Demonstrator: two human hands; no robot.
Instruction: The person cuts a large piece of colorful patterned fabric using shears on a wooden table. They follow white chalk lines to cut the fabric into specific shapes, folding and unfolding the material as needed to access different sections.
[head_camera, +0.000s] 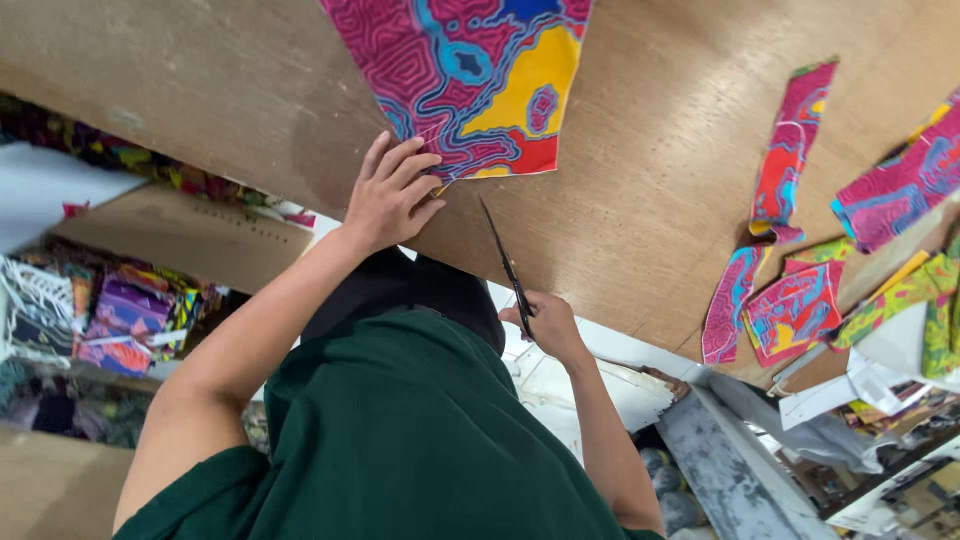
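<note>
Left hand (388, 195) lies flat, fingers spread, pinning the near edge of one printed cloth (470, 80) on the table (640, 190), far centre. Right hand (545, 322) clenched round one pair of scissors (505, 262). Cloth judged light, limp, shifts easily: hold beside the cut. About six scraps (790, 310) right

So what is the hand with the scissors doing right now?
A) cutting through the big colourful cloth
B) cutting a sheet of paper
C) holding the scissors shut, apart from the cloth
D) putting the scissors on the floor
C: the right hand grips the scissors at the table's edge, blades together and pointing toward the cloth, without touching it.
</note>
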